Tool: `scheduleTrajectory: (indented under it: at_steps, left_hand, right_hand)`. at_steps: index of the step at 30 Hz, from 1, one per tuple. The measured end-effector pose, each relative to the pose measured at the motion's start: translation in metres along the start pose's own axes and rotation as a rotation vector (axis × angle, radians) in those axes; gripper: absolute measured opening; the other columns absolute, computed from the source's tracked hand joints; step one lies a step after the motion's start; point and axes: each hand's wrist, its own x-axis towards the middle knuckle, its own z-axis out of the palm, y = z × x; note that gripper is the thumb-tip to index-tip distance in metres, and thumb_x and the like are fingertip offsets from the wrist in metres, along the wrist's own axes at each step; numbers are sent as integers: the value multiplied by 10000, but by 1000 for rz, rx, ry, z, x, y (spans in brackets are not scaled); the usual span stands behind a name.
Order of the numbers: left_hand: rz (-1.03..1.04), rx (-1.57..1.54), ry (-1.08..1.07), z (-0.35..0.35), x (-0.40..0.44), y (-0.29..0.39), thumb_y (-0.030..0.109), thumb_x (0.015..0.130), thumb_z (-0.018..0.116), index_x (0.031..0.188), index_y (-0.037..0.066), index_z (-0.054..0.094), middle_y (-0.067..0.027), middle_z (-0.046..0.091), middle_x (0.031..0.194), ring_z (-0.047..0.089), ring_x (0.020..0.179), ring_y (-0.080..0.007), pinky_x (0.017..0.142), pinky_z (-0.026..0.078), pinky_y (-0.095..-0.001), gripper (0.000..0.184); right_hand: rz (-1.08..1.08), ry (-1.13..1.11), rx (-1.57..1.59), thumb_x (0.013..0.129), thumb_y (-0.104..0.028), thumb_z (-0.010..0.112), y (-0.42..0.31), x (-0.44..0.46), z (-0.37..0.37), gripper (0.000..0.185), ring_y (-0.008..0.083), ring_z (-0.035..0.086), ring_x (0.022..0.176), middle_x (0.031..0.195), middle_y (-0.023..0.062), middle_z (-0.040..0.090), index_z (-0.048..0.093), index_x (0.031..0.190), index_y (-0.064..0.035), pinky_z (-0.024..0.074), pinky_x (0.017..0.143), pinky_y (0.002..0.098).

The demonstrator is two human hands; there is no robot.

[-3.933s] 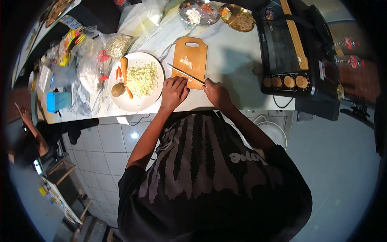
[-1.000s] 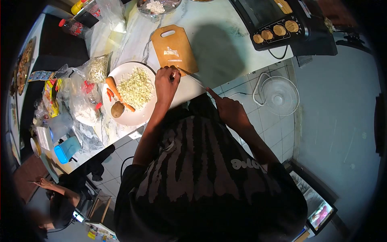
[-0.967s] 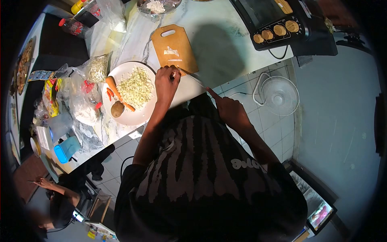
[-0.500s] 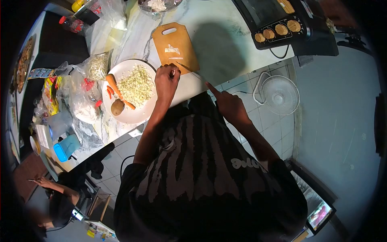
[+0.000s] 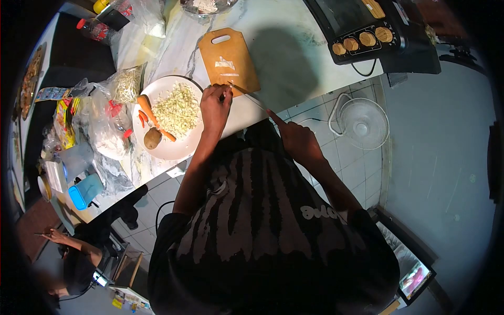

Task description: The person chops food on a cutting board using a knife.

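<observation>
A wooden cutting board (image 5: 236,55) lies on the marble counter with thin white pieces (image 5: 224,63) on it. At its lower left edge, my left hand (image 5: 215,105) is closed round something small that I cannot make out. My right hand (image 5: 298,137), forefinger stretched along the tool, grips a knife (image 5: 255,101) whose tip is over the board's lower part, beside my left fingers. Left of my left hand, a white plate (image 5: 178,152) bears chopped pale vegetable (image 5: 178,113), a carrot (image 5: 145,106), red chillies and a brown round vegetable (image 5: 153,138).
An oven (image 5: 362,31) stands at the right back. Plastic bags (image 5: 107,123), a blue container (image 5: 85,192) and a bottle (image 5: 94,30) are on the left; a bowl (image 5: 209,6) is at the back. A fan (image 5: 362,123) is on the floor. Another person (image 5: 81,257) is at lower left.
Since the earliest frame the view has turned and shifted, and my right hand has drawn away from the board. Over the last second, the knife and my left hand have moved only slightly.
</observation>
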Motion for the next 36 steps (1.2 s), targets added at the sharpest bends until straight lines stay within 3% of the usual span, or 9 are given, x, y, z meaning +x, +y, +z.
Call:
scheduleTrajectory:
  at_steps: [11,20,25,34,36]
  left_hand:
    - [-46,-51,-34,-4,4,4,70,846,730,950,16,756,-115,685,840,626,799,-292,742,513,-394,120]
    - [-26,-53,-41,-4,4,1,51,838,712,977,18,754,-135,660,830,620,827,-298,758,511,-404,149]
    - [1,-16,-49,-7,3,2,55,823,726,978,25,745,-130,635,801,594,814,-307,752,494,-421,159]
    - [-58,-48,-22,-4,5,1,72,836,729,913,29,730,-116,642,778,609,786,-303,737,493,-412,88]
    - [-76,-54,-27,-5,6,2,78,840,731,909,28,730,-115,644,774,611,783,-299,733,493,-412,85]
  right_hand:
    - [29,-67,-2,975,-129,465,-3,4,-10,669,370,663,643,738,180,627,259,1598,-259,556,632,505]
    - [84,-76,-123,907,-117,523,-14,3,13,775,317,676,653,798,167,643,220,1612,-224,571,616,443]
    - [60,32,-28,930,-134,514,-16,3,18,732,347,663,649,767,163,630,244,1605,-219,562,627,473]
    - [74,-15,22,1054,-238,406,-9,7,23,564,362,653,678,759,171,622,263,1599,-239,541,650,491]
    - [56,-1,31,1031,-197,445,-10,5,23,595,348,656,664,768,172,637,263,1596,-232,544,616,474]
